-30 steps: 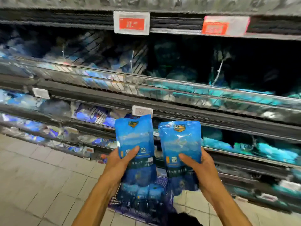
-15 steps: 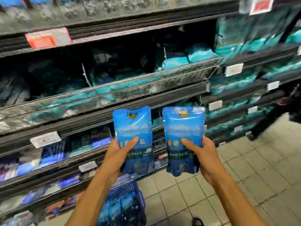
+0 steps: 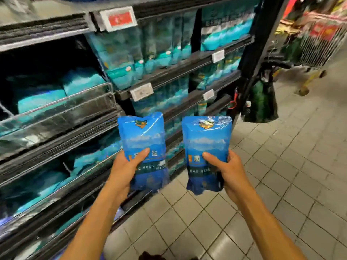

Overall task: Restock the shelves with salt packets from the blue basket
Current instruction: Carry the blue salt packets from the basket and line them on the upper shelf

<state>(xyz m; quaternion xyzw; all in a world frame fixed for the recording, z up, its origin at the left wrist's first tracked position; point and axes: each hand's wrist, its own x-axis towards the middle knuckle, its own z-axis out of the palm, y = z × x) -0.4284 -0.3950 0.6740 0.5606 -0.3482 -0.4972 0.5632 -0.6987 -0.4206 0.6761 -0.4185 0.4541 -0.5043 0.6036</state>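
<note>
- Two blue salt packets are being held up side by side in front of the shelves, upright, with a gap between them. The left packet is tilting slightly, the right packet is sitting a bit lower.
- The left hand is wrapping around the lower half of its packet, thumb lying across the front and fingers hidden behind it.
- The right hand is doing the same: thumb pressing on the front, fingers curling round the right edge.
- Both packets are showing a gold emblem near the top, a snowy mountain picture, and Chinese lettering around the thumbs. I'm reading 盐 on the left one and 藏 on the right; the smaller line underneath is too blurry.
- The thumbs are covering part of the print on each.
- The shelves behind are holding rows of teal packets, too smeared to read.
- A red price tag is hanging on the top rail and white tags lower down, nothing legible on any of them.
- Grey floor tiles are filling the right side.
- A wire cart is getting cut off at the top right, heavily blurred.
</note>
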